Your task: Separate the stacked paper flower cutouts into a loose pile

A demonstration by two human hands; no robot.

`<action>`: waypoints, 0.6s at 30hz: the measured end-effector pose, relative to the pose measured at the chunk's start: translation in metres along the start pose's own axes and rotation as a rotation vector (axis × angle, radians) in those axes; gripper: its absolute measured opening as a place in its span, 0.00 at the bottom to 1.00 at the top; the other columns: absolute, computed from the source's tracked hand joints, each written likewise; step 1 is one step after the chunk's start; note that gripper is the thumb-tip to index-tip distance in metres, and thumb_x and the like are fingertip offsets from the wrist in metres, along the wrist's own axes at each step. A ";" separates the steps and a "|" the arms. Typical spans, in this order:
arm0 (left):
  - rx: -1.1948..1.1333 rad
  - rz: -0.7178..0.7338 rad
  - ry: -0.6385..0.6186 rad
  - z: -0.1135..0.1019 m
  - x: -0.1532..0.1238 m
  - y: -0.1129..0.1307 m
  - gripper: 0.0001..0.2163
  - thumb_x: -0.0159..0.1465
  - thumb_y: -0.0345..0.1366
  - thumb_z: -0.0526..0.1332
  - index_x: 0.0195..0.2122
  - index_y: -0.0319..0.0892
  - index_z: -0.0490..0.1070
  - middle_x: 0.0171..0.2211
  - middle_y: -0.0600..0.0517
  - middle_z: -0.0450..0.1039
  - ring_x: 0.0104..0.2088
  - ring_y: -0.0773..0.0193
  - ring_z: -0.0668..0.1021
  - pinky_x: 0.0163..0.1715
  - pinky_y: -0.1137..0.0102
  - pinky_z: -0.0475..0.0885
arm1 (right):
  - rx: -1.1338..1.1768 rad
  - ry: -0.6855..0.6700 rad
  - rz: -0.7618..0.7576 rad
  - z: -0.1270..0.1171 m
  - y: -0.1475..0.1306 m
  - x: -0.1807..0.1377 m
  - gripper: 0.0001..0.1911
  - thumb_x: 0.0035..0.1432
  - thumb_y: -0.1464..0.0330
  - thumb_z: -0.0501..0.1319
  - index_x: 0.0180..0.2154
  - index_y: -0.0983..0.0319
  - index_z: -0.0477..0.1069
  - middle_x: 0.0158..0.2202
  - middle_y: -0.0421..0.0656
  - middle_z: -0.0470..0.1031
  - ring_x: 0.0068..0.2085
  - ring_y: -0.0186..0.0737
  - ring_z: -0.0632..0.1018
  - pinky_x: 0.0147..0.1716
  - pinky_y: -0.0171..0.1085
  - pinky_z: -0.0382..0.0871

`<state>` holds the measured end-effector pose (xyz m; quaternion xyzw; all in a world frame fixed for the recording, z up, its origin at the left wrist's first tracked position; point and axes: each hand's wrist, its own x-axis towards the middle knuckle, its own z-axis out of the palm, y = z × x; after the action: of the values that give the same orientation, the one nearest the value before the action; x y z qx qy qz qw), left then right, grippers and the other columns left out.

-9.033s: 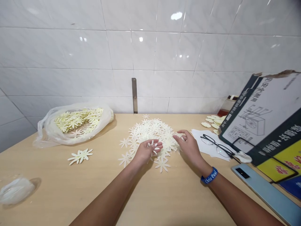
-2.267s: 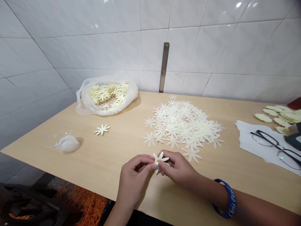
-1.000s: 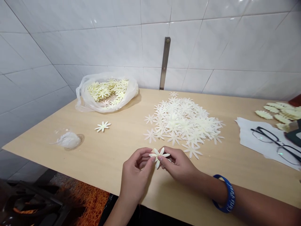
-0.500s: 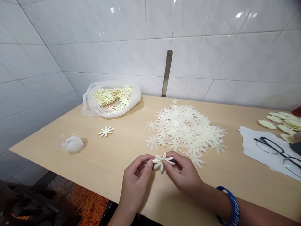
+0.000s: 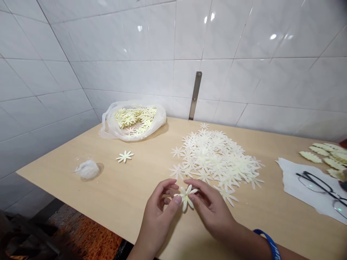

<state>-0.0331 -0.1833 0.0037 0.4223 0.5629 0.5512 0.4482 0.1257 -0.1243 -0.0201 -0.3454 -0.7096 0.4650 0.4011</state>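
Observation:
Both hands meet low in the middle of the view, over the near part of a wooden table (image 5: 114, 187). My left hand (image 5: 159, 213) and my right hand (image 5: 211, 209) pinch one small cream flower-shaped cut-out (image 5: 186, 195) between their fingertips. Just beyond them a wide pile of the same cream cut-outs (image 5: 217, 159) is spread flat on the table. My right wrist wears a blue band (image 5: 268, 245).
A clear plastic bag (image 5: 134, 121) holding yellowish cut-outs lies at the back left, with one loose cut-out (image 5: 124, 156) near it. A crumpled bit of plastic (image 5: 87, 169) sits by the left edge. Glasses (image 5: 320, 187) rest on white paper (image 5: 298, 180) at right, beside leaf-shaped pieces (image 5: 325, 153).
Nine seconds ago my hands were at the pile; since then they hold one cut-out near the table's front edge. In the last second only the camera tilted and the fingers shifted slightly.

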 end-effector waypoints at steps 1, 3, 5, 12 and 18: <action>0.000 -0.024 0.002 0.000 0.000 0.000 0.15 0.58 0.42 0.65 0.44 0.41 0.73 0.36 0.49 0.75 0.34 0.65 0.76 0.34 0.73 0.72 | -0.001 -0.029 0.005 0.001 -0.001 -0.001 0.15 0.63 0.66 0.58 0.51 0.54 0.70 0.40 0.44 0.72 0.38 0.38 0.76 0.38 0.37 0.72; -0.008 -0.069 -0.013 0.001 0.001 0.000 0.12 0.57 0.42 0.65 0.38 0.40 0.74 0.27 0.52 0.73 0.27 0.68 0.73 0.28 0.75 0.70 | 0.064 -0.027 0.053 0.004 -0.003 -0.001 0.18 0.61 0.65 0.59 0.53 0.53 0.67 0.42 0.44 0.71 0.39 0.39 0.76 0.39 0.37 0.72; -0.068 -0.100 0.001 0.003 0.002 0.001 0.11 0.57 0.41 0.66 0.33 0.39 0.72 0.23 0.53 0.72 0.25 0.69 0.73 0.27 0.76 0.69 | 0.161 0.015 0.130 0.006 -0.005 -0.001 0.22 0.59 0.64 0.62 0.55 0.54 0.64 0.45 0.45 0.70 0.40 0.39 0.76 0.40 0.38 0.72; -0.181 -0.056 0.097 0.006 0.004 0.001 0.11 0.55 0.38 0.67 0.34 0.42 0.66 0.29 0.53 0.75 0.31 0.67 0.78 0.33 0.75 0.72 | 0.295 -0.204 0.264 0.004 -0.009 0.005 0.12 0.62 0.60 0.58 0.34 0.62 0.70 0.27 0.40 0.68 0.28 0.32 0.71 0.27 0.32 0.66; -0.126 -0.001 0.060 0.006 0.002 -0.002 0.07 0.59 0.37 0.63 0.36 0.43 0.67 0.26 0.56 0.73 0.28 0.69 0.76 0.30 0.76 0.71 | 0.274 -0.201 0.310 0.003 -0.007 0.003 0.16 0.61 0.57 0.59 0.30 0.63 0.68 0.26 0.40 0.70 0.26 0.31 0.71 0.25 0.32 0.65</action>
<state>-0.0275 -0.1797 0.0012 0.3762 0.5407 0.5976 0.4572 0.1209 -0.1247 -0.0135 -0.3445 -0.6146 0.6452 0.2955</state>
